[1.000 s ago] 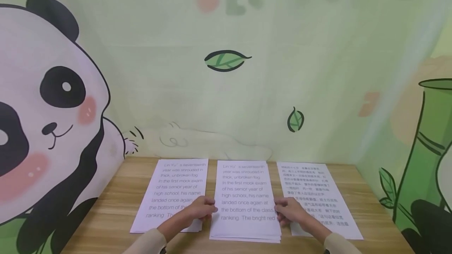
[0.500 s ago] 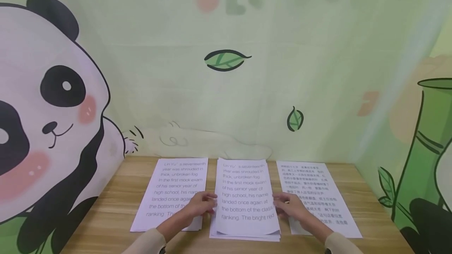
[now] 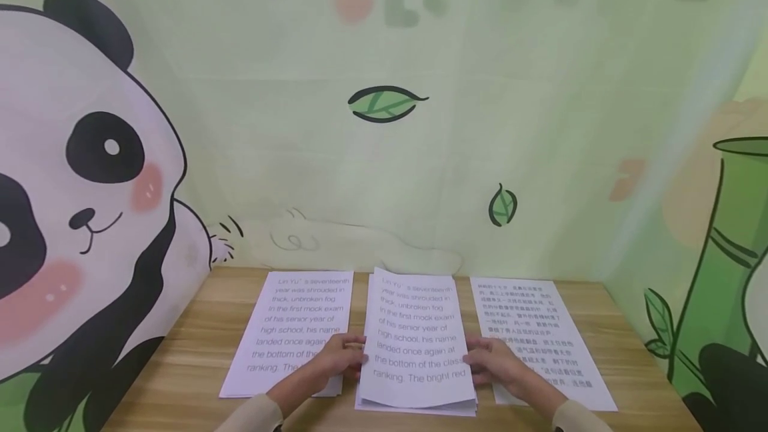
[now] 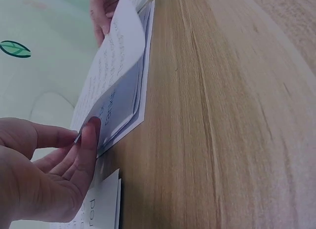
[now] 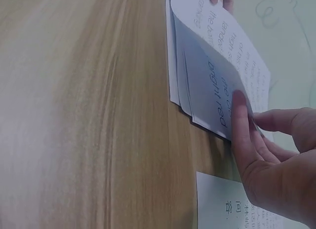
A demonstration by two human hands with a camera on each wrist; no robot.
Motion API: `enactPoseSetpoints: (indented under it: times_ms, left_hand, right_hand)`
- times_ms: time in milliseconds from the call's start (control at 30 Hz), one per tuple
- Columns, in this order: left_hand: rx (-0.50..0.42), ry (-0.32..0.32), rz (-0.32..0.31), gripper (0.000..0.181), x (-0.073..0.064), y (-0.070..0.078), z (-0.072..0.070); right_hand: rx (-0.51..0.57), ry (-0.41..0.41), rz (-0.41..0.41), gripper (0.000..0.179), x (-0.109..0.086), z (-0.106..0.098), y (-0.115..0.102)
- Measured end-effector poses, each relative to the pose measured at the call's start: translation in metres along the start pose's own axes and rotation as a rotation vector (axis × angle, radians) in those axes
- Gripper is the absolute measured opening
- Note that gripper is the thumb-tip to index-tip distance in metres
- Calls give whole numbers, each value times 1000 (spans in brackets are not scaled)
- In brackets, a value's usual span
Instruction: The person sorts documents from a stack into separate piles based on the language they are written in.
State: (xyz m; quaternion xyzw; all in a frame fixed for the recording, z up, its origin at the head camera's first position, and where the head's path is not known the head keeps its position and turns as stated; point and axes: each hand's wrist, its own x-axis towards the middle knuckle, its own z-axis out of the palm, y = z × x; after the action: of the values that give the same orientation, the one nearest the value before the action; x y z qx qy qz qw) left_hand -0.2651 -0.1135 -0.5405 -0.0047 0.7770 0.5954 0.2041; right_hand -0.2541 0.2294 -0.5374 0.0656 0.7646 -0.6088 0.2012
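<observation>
A printed sheet of paper (image 3: 414,339) with English text is raised off the middle stack of paper (image 4: 134,108), curving between both hands. My left hand (image 3: 335,360) pinches its left edge between thumb and fingers, as the left wrist view shows. At the opposite edge my right hand (image 3: 498,362) pinches the same sheet, with fingers (image 5: 240,118) under it and the thumb on top. Beneath, the stack lies on the table with its lower edges slightly fanned, and similar print shows on the page under the lifted one.
To the left lies another stack of paper (image 3: 288,325) with the same English text, partly behind the left hand. On the right is a sheet with Chinese print (image 3: 528,319). The wooden table (image 3: 198,332) meets a panda-printed backdrop (image 3: 384,179).
The top sheet of the middle stack has risen from lying nearly flat to being lifted and bowed. Both hands stay at its side edges.
</observation>
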Motion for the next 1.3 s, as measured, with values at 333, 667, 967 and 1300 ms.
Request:
enactPoseSetpoints:
  times_ms: [333, 667, 967, 1300]
  left_hand:
    - [-62, -47, 16, 56, -6, -3, -11]
    - [-75, -67, 36, 58, -15, -3, -31]
    - [-30, -50, 44, 57, -21, -10, -51]
    - [-12, -115, 113, 64, -32, -19, -94]
  right_hand:
    - [-50, 54, 31, 58, -2, 4, -5]
    - [-8, -56, -96, 66, -15, 6, -8]
    - [37, -79, -159, 62, -14, 24, -9]
    - [108, -112, -151, 62, -1, 58, -14]
